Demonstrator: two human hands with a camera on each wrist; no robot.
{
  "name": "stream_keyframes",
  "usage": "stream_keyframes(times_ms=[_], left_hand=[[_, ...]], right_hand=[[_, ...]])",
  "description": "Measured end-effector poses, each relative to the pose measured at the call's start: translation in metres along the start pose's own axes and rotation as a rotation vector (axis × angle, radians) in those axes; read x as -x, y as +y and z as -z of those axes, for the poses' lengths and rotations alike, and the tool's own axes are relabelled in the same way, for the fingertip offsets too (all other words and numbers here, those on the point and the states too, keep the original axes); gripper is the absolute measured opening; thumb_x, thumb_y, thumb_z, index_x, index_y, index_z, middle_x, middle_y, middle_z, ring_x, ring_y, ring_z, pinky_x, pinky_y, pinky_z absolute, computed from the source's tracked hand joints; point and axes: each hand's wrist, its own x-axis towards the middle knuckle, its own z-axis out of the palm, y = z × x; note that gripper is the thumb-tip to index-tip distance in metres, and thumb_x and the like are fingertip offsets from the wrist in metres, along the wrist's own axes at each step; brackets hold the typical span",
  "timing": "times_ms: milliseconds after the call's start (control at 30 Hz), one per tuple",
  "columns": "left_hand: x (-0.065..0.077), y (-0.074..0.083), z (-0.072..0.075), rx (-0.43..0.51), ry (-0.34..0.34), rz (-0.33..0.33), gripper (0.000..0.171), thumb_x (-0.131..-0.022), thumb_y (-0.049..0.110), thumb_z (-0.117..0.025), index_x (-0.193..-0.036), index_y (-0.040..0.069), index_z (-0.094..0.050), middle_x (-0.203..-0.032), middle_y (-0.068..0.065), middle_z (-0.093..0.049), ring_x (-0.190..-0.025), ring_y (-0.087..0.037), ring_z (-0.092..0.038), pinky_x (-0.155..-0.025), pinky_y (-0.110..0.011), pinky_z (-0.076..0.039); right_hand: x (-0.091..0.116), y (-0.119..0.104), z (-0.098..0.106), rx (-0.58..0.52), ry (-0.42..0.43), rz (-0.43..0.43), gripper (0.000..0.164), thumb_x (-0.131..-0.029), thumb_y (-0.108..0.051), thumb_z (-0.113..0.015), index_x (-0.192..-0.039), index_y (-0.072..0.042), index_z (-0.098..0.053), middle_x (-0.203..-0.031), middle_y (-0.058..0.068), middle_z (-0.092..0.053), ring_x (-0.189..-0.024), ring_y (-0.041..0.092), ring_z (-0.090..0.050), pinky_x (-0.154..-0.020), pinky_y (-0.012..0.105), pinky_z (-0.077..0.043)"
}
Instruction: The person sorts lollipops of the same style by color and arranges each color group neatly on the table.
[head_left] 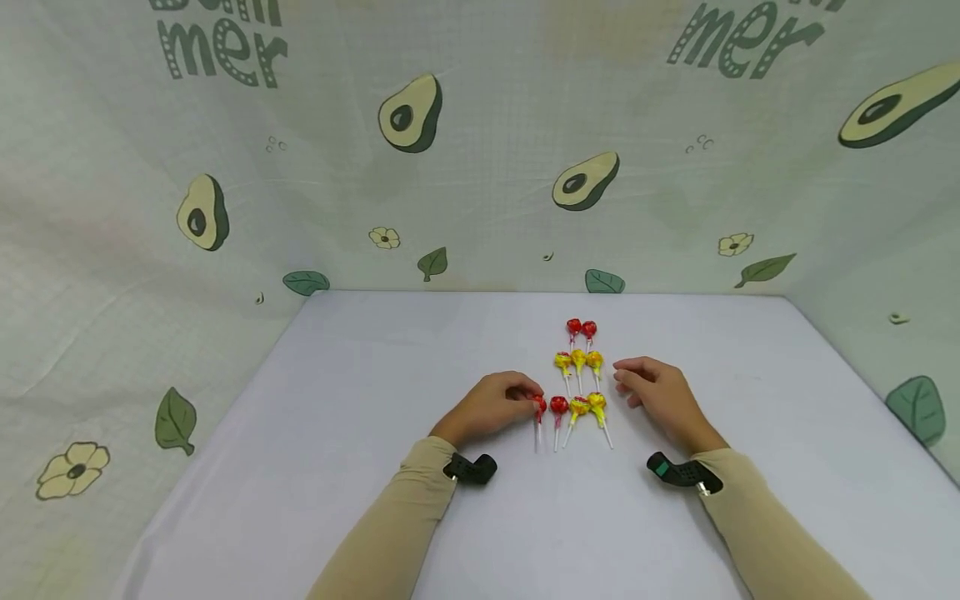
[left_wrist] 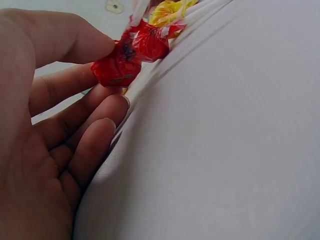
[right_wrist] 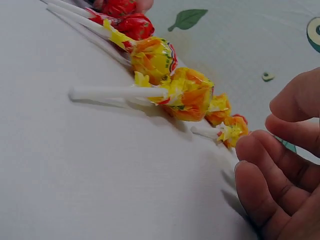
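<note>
My left hand [head_left: 491, 406] pinches the head of a red lollipop [left_wrist: 116, 67] between thumb and fingers, at the left end of the nearest row. Beside it in that row lie another red lollipop [head_left: 558, 405] and two yellow ones, sticks toward me; one yellow lollipop [right_wrist: 187, 95] shows large in the right wrist view. A middle row holds three yellow lollipops [head_left: 578, 359], and two red lollipops [head_left: 573, 326] form the far row. To the right of the rows, my right hand [head_left: 663, 400] holds nothing, its fingers loosely bent and apart from the candies.
A white table [head_left: 337, 433] lies under everything. Behind and at both sides hangs a pale cloth [head_left: 480, 225] printed with avocados, leaves and flowers. Black straps with small devices sit on both wrists, such as the right wristband [head_left: 682, 472].
</note>
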Motion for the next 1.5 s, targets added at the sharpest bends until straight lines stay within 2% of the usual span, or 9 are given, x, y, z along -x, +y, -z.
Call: stream_keyframes(times_ms=[133, 267, 467, 667, 867, 1000, 1267, 1500], left_hand=[[0.000, 0.001, 0.000, -0.004, 0.003, 0.003, 0.019, -0.093, 0.024, -0.067, -0.111, 0.024, -0.073, -0.098, 0.012, -0.065, -0.089, -0.009, -0.059, -0.081, -0.029, -0.049], [-0.001, -0.001, 0.001, -0.013, 0.010, -0.003, 0.024, -0.094, 0.027, -0.067, -0.116, 0.023, -0.073, -0.101, 0.013, -0.065, -0.092, -0.008, -0.059, -0.083, -0.029, -0.049], [-0.001, -0.004, 0.002, -0.008, 0.039, -0.012, 0.027, -0.096, 0.032, -0.067, -0.120, 0.023, -0.073, -0.109, 0.014, -0.065, -0.097, -0.008, -0.059, -0.087, -0.029, -0.048], [0.000, -0.002, 0.003, -0.010, 0.064, -0.012, 0.028, -0.098, 0.032, -0.065, -0.123, 0.022, -0.071, -0.114, 0.013, -0.064, -0.100, -0.010, -0.057, -0.089, -0.031, -0.048], [0.000, -0.003, 0.001, 0.025, 0.100, 0.001, 0.027, -0.100, 0.028, -0.064, -0.126, 0.021, -0.070, -0.115, 0.012, -0.063, -0.098, -0.010, -0.059, -0.087, -0.031, -0.049], [0.000, -0.003, 0.001, 0.055, 0.120, -0.003, 0.027, -0.100, 0.025, -0.064, -0.126, 0.018, -0.069, -0.112, 0.010, -0.063, -0.096, -0.010, -0.060, -0.083, -0.030, -0.050], [-0.001, -0.001, 0.001, 0.109, 0.133, 0.009, 0.027, -0.102, 0.021, -0.061, -0.128, 0.015, -0.067, -0.112, 0.006, -0.061, -0.088, -0.012, -0.062, -0.077, -0.029, -0.053], [-0.001, -0.001, -0.001, 0.109, 0.152, 0.022, 0.027, -0.102, 0.021, -0.062, -0.128, 0.016, -0.066, -0.112, 0.005, -0.060, -0.086, -0.012, -0.062, -0.074, -0.028, -0.053]], right_hand=[[0.009, 0.002, -0.004, 0.030, -0.020, 0.047, 0.040, -0.101, -0.034, -0.061, -0.127, -0.004, -0.063, -0.104, 0.014, -0.068, -0.087, 0.027, -0.062, -0.073, 0.029, -0.054], [0.015, 0.003, -0.007, 0.050, -0.055, 0.102, 0.037, -0.101, -0.032, -0.062, -0.126, -0.005, -0.064, -0.114, 0.012, -0.067, -0.096, 0.024, -0.062, -0.076, 0.028, -0.055], [0.014, 0.005, -0.006, 0.114, -0.097, 0.152, 0.036, -0.100, -0.031, -0.064, -0.127, -0.008, -0.064, -0.120, 0.010, -0.065, -0.099, 0.025, -0.060, -0.076, 0.029, -0.054], [0.012, 0.005, -0.007, 0.167, -0.108, 0.173, 0.034, -0.098, -0.030, -0.067, -0.126, -0.010, -0.067, -0.121, 0.007, -0.066, -0.105, 0.023, -0.059, -0.083, 0.033, -0.050], [0.013, 0.003, -0.008, 0.183, -0.106, 0.157, 0.032, -0.096, -0.024, -0.068, -0.124, -0.009, -0.067, -0.117, 0.006, -0.067, -0.100, 0.021, -0.060, -0.083, 0.033, -0.050], [0.014, 0.002, -0.008, 0.188, -0.115, 0.153, 0.033, -0.095, -0.027, -0.070, -0.123, -0.009, -0.068, -0.112, 0.004, -0.068, -0.096, 0.020, -0.060, -0.081, 0.032, -0.050], [0.014, 0.002, -0.008, 0.186, -0.137, 0.206, 0.031, -0.094, -0.025, -0.072, -0.120, -0.008, -0.069, -0.104, 0.003, -0.067, -0.092, 0.021, -0.059, -0.076, 0.028, -0.049], [0.014, 0.004, -0.007, 0.198, -0.159, 0.216, 0.030, -0.094, -0.024, -0.073, -0.119, -0.009, -0.069, -0.100, 0.001, -0.066, -0.090, 0.021, -0.058, -0.075, 0.027, -0.050]])
